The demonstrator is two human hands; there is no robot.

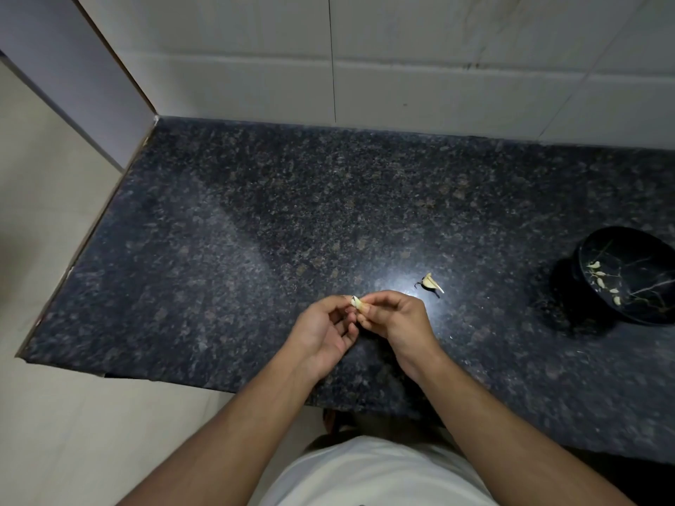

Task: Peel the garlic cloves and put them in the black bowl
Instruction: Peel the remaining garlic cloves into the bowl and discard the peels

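Both hands pinch the garlic clove, left hand and right hand; black bowl lies at 3 o'clock, right hand nearer.

A small pale garlic clove sat pinched between the fingers of both hands above the surface. Another clove piece lay just beyond. The black bowl, far right, tilted toward the camera, held several peeled cloves.
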